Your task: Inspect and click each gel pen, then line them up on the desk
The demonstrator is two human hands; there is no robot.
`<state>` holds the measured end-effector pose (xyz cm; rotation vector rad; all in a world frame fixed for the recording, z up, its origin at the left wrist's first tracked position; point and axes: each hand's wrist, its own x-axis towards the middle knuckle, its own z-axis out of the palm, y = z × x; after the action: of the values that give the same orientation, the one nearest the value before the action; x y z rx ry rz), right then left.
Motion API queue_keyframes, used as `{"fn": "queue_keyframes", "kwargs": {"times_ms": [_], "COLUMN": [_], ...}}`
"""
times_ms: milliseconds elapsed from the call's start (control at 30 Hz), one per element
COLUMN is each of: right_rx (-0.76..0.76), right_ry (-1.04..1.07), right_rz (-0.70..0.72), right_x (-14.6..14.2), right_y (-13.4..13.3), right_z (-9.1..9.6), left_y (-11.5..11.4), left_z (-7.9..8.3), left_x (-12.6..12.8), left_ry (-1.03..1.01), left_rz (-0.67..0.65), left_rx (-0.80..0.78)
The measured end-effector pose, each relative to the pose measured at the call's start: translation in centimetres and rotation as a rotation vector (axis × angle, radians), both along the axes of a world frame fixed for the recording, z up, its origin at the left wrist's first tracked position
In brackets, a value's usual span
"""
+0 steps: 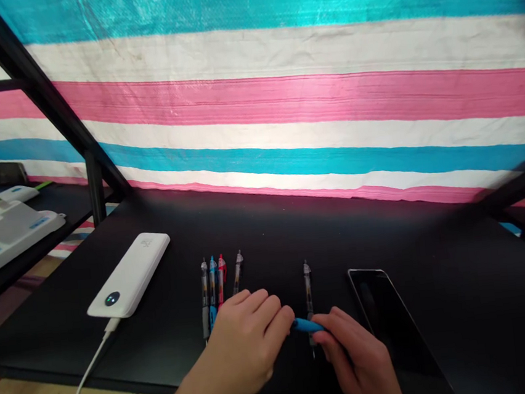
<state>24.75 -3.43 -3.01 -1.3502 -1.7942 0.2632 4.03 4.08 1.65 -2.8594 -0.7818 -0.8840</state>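
Low in the middle of the head view, my left hand (pixel 252 334) is closed around one end of a blue pen (pixel 306 324). Its other end is pinched between the thumb and fingers of my right hand (pixel 359 355). Only a short blue stretch shows between the hands; the rest is hidden. Just beyond my left hand lie a black pen (pixel 205 289), another blue pen (pixel 212 282) and a red pen (pixel 221 278) side by side, with a clear-barrelled pen (pixel 238 270) slightly apart. A separate clear-barrelled pen (pixel 308 282) lies behind the held pen, partly covered.
A white power bank (pixel 135 274) with a white cable (pixel 93 362) sits on the black table (pixel 266 240) at left. A dark phone (pixel 394 314) lies beside my right hand. A striped sheet (pixel 281 102) hangs behind; a white device (pixel 19 233) stands at far left.
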Motion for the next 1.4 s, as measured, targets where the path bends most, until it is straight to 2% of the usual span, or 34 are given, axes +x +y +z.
{"fn": "queue_keyframes", "kwargs": {"times_ms": [200, 333, 400, 467, 633, 700, 767, 933, 1100, 1233, 1400], "right_rx": [0.148, 0.108, 0.047, -0.032, -0.255, -0.292, -0.284, -0.234, -0.130, -0.270, -0.432], "right_ry": [0.057, 0.166, 0.235, 0.299, 0.429, 0.466, 0.484, 0.485, 0.524, 0.589, 0.642], "right_rz": [-0.102, -0.106, -0.121, -0.158, -0.196, -0.190, -0.192, -0.179, -0.221, -0.227, -0.116], "right_x": [-0.7, -0.8, -0.5, -0.4, -0.6, -0.9, -1.0, -0.9, -1.0, -1.2, -1.1], "right_y": [-0.1, 0.0, 0.0, 0.0, -0.2, -0.3, -0.2, 0.0, 0.0, 0.0, 0.0], "right_z": [-1.0, -0.3, 0.5, 1.3, 2.1, 2.2, 2.2, 2.1, 1.6, 1.8, 2.4], "left_y": [0.0, 0.3, 0.3, 0.2, -0.5, -0.8, -1.1, -1.6, -1.8, -1.9, -2.2], "left_z": [0.0, -0.3, -0.3, -0.3, -0.8, -1.3, -1.9, -3.0, -3.0, -2.9, -2.8], "left_x": [0.3, -0.3, -0.8, -1.3, -1.5, -1.2, -0.9, -0.8, -1.2, -1.2, -1.3], "left_ry": [-0.026, -0.099, -0.233, -0.437, -0.881, -1.000, -1.095, -1.117, -1.082, -1.089, -1.066], "left_rz": [-0.028, -0.039, -0.025, 0.016, 0.181, 0.251, 0.314, 0.328, 0.353, 0.353, 0.336], "left_rx": [-0.101, -0.146, -0.223, -0.367, -0.892, -1.025, -1.090, -1.120, -1.064, -1.043, -1.023]}}
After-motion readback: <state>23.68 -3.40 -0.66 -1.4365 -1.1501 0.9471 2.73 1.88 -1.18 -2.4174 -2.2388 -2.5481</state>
